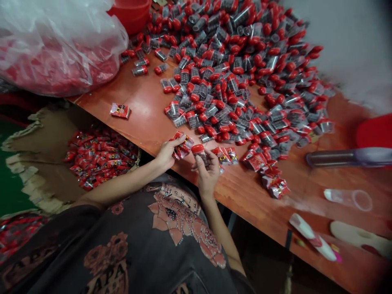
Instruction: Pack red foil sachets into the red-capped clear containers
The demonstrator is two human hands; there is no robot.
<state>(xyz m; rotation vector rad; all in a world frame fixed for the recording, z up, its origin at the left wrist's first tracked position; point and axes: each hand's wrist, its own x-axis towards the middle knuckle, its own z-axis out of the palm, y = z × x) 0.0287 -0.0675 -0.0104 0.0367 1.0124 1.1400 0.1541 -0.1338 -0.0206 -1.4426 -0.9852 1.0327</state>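
My left hand (167, 154) is closed on a small bunch of red printed sachets (182, 145) at the near edge of the reddish wooden table (143, 110). My right hand (207, 173) pinches a small clear vial with a red cap (199, 152) just beside them. A few more red sachets (226, 155) lie on the table right of my hands, and a further cluster (269, 175) lies beyond. A large heap of red-capped clear vials (239, 69) covers the table's far middle.
A torn cardboard box (45, 163) holding many red sachets (98, 157) stands at my left below the table. A clear plastic bag (58, 45) of red items lies at the far left. One sachet (120, 110) lies alone. Blurred tools (349, 157) lie at right.
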